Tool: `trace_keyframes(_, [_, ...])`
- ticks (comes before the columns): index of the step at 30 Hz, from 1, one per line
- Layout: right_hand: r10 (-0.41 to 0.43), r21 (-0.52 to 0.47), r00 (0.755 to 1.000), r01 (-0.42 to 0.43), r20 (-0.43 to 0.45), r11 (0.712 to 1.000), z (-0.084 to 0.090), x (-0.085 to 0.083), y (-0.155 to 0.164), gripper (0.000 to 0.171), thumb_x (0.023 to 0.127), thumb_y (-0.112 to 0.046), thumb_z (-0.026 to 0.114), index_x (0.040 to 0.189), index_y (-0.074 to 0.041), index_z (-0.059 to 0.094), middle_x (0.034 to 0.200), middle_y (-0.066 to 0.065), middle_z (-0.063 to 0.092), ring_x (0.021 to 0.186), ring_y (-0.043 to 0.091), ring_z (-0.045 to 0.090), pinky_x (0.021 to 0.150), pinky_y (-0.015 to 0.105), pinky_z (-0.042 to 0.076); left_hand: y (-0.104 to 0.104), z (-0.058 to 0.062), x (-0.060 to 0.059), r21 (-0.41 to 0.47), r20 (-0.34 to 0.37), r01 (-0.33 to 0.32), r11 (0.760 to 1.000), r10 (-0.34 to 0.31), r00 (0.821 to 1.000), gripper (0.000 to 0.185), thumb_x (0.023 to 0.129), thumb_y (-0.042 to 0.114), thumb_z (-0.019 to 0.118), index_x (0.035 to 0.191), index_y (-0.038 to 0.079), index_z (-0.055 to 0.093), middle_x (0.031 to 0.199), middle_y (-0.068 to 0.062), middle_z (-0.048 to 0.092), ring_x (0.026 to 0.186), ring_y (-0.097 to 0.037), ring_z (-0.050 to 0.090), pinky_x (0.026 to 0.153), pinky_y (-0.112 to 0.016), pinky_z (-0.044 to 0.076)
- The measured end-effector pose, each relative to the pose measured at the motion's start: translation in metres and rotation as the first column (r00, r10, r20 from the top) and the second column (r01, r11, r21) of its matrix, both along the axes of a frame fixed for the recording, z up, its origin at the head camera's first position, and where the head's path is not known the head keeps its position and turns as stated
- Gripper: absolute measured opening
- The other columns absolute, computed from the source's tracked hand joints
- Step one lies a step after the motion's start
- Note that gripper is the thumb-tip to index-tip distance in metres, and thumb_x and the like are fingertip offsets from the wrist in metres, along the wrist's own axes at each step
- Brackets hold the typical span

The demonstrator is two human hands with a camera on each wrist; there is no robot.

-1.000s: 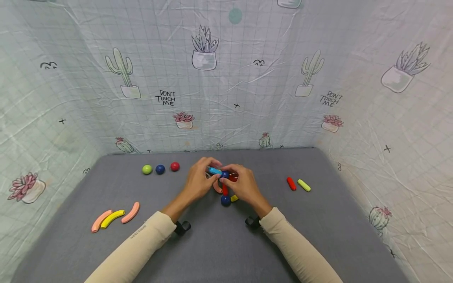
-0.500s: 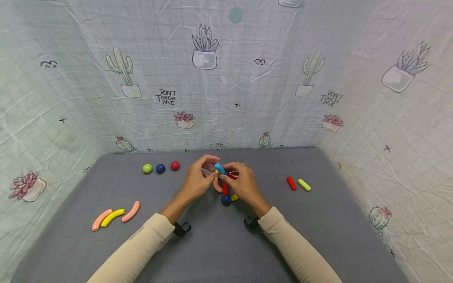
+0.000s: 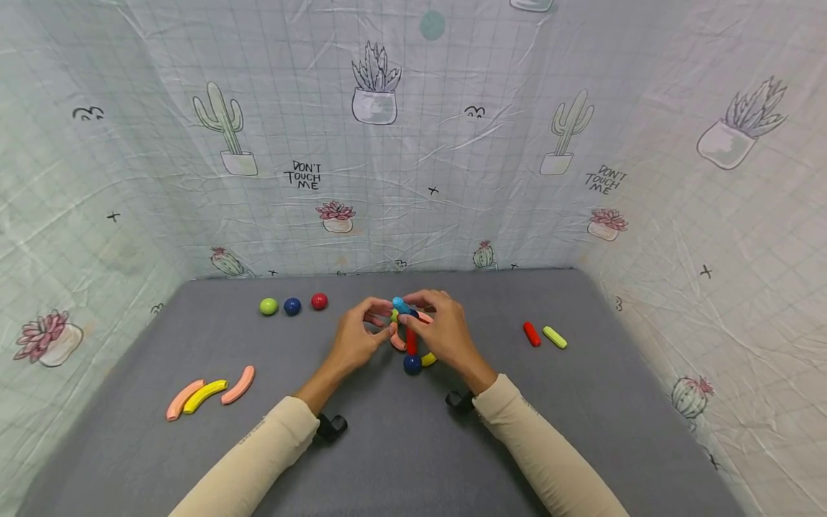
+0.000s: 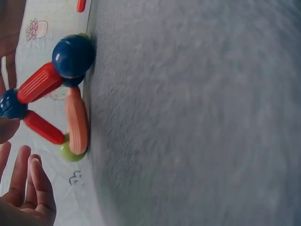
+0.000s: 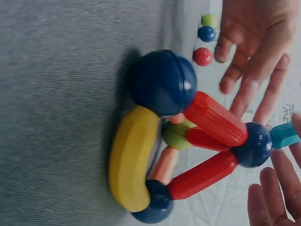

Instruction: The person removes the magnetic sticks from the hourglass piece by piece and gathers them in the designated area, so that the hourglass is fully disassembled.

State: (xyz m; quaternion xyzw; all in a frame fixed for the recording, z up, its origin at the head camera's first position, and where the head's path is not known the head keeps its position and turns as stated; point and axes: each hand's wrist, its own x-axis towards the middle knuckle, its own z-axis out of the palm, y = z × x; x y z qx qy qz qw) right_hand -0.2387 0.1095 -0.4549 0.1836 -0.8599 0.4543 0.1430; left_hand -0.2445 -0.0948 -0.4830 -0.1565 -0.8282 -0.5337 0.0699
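On the grey counter [image 3: 400, 445] stands a small pyramid of rods and balls [image 5: 188, 136], near the middle toward the back wall: a curved yellow rod [image 5: 131, 160] and a curved peach rod [image 4: 76, 123] lie along its base between dark blue balls and a green ball [image 4: 69, 153], while three red rods [image 5: 214, 117] rise to a dark blue top ball [image 5: 256, 143]. A light blue rod [image 3: 401, 305] sits on that top ball, sticking upward at a tilt. The right hand [image 3: 446, 334] pinches the light blue rod, its fingers curled round it at the peak. The left hand [image 3: 355, 341] is just beside the structure on its left, fingers loosely spread and slightly bent, holding nothing; whether a fingertip touches the frame cannot be told. Farther left, near the back edge, a green, a blue and a red ball [image 3: 319, 301] lie in a row. Three curved rods, peach, yellow and peach [image 3: 205, 396], lie together at the near left. A short red rod [image 3: 531, 334] and a yellow-green rod [image 3: 554, 337] lie side by side on the right.
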Motion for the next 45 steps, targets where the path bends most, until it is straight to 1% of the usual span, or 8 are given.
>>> trace_keyframes(9, [0.032,-0.015,0.999,-0.032,0.006,0.999,0.01,-0.001,-0.005,0.023,0.094,-0.025,0.083,0.115,-0.017,0.078,0.109,0.001,0.076,0.102,0.022,0.073,0.094,0.052,0.059,0.016,-0.005,-0.003,0.043,0.027,0.015,0.999,-0.016,1.0,0.037,0.09,0.017,0.088,0.122,0.01,0.072,0.116,-0.012,0.075,0.098,-0.029,0.072,0.076,-0.028,0.06])
trace_keyframes(17, [0.012,-0.116,0.996,-0.002,0.084,0.993,0.009,-0.003,-0.003,0.02,0.098,-0.023,0.079,0.116,-0.014,0.077,0.108,0.003,0.078,0.095,0.017,0.074,0.088,0.041,0.062,0.021,-0.007,-0.004,0.059,0.013,-0.005,0.998,0.004,1.0,0.039,0.088,0.015,0.088,0.123,0.009,0.072,0.112,-0.013,0.075,0.097,-0.033,0.072,0.075,-0.027,0.058])
trace_keyframes(20, [0.047,-0.26,0.979,0.006,0.198,0.966,0.009,-0.004,0.001,0.021,0.1,-0.022,0.076,0.118,-0.011,0.075,0.109,0.007,0.076,0.094,0.019,0.073,0.091,0.047,0.062,0.021,-0.007,-0.004,0.059,0.015,-0.006,0.998,0.005,1.0,0.038,0.088,0.014,0.088,0.123,0.01,0.073,0.111,-0.012,0.075,0.097,-0.033,0.071,0.075,-0.028,0.058])
trace_keyframes(25, [0.109,-0.46,0.941,0.054,0.321,0.886,0.009,-0.005,0.014,0.023,0.102,-0.021,0.074,0.12,-0.007,0.074,0.109,0.012,0.074,0.098,0.024,0.072,0.102,0.056,0.057,0.022,-0.006,-0.003,0.064,0.013,0.01,0.998,-0.011,1.0,0.035,0.089,0.013,0.087,0.122,0.013,0.074,0.11,-0.009,0.076,0.096,-0.031,0.07,0.079,-0.029,0.058])
trace_keyframes(30, [0.046,-0.421,0.947,0.098,0.319,0.902,0.009,-0.005,0.038,0.024,0.1,-0.022,0.077,0.12,-0.009,0.075,0.107,0.011,0.075,0.096,0.021,0.072,0.1,0.05,0.059,0.022,-0.005,-0.002,0.067,0.017,0.019,0.998,-0.02,1.0,0.034,0.089,0.012,0.087,0.121,0.016,0.075,0.109,-0.008,0.076,0.096,-0.031,0.069,0.082,-0.032,0.057])
trace_keyframes(37, [-0.068,-0.313,0.941,0.177,0.331,0.933,0.01,-0.004,0.088,0.031,0.098,-0.026,0.079,0.123,-0.008,0.074,0.108,0.006,0.074,0.093,0.011,0.069,0.085,0.027,0.056,0.022,-0.006,-0.002,0.065,0.021,0.014,0.998,-0.015,1.0,0.035,0.089,0.012,0.088,0.121,0.015,0.075,0.108,-0.009,0.075,0.096,-0.033,0.069,0.079,-0.028,0.055])
trace_keyframes(40, [-0.095,-0.288,0.939,0.197,0.331,0.937,0.01,-0.004,0.111,0.034,0.098,-0.027,0.079,0.125,-0.007,0.074,0.108,0.005,0.074,0.091,0.008,0.069,0.086,0.026,0.058,0.022,-0.006,-0.002,0.061,0.027,0.013,0.998,-0.014,1.0,0.035,0.089,0.012,0.087,0.121,0.015,0.074,0.109,-0.009,0.075,0.096,-0.032,0.068,0.076,-0.028,0.054])
trace_keyframes(45, [-0.148,-0.245,0.935,0.233,0.321,0.941,0.008,-0.002,0.147,0.036,0.098,-0.025,0.079,0.126,-0.003,0.074,0.106,0.005,0.076,0.089,0.004,0.07,0.083,0.02,0.057,0.022,-0.008,-0.004,0.065,0.027,0.018,0.998,-0.019,0.999,0.034,0.089,0.012,0.087,0.121,0.017,0.074,0.109,-0.008,0.075,0.096,-0.029,0.069,0.085,-0.035,0.056])
